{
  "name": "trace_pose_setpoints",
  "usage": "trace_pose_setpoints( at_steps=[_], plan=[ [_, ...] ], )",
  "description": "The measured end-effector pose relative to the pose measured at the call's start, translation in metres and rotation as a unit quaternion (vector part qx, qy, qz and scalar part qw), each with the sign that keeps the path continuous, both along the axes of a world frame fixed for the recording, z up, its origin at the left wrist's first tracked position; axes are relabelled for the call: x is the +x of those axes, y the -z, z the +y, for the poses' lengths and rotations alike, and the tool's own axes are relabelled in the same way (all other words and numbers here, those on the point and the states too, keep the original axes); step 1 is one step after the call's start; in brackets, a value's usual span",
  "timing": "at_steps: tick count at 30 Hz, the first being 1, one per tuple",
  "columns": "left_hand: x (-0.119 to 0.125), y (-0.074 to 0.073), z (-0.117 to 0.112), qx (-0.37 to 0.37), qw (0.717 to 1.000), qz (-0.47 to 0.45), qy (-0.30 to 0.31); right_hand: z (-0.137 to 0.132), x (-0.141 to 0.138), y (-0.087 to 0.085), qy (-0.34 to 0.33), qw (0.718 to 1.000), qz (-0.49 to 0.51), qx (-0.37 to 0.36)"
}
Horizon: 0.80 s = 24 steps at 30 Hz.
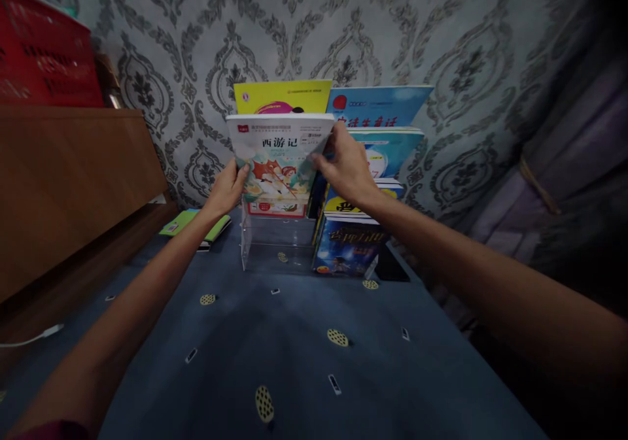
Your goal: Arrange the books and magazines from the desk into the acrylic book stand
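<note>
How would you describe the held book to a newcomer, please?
Before the patterned wall stands a clear rack. On its left, the left hand and right hand hold the book. Its whitish cover contrasts with the yellow book behind and blue books beside.

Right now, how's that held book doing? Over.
Left hand on left edge of 西游记 book; right hand on its right edge. Upright at clear acrylic rack, seating unclear. Yellow book behind.
</note>
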<state>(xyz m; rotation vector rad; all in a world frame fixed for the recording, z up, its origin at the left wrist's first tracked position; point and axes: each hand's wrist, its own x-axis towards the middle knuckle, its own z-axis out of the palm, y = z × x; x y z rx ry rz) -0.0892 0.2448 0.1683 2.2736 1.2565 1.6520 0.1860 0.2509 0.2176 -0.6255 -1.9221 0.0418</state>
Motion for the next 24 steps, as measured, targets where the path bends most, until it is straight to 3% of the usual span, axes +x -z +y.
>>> trace_pose_setpoints(
  at_steps=[5,10,16,24],
  plan=[
    [0.006,-0.009,-0.003,-0.041,0.991,0.066,-0.11,-0.006,-0.004,-0.02,0.098,0.99,-0.028,0.095],
    [0.017,-0.022,-0.008,-0.079,0.964,0.145,-0.21,0.0,-0.003,-0.028,0.158,0.976,-0.089,0.118],
    [0.026,-0.02,-0.017,-0.15,0.918,0.242,-0.277,0.005,-0.007,-0.034,0.181,0.969,-0.137,0.094],
    [0.037,-0.023,-0.03,-0.182,0.894,0.253,-0.321,0.003,-0.008,-0.03,0.166,0.962,-0.182,0.118]
  ],
)
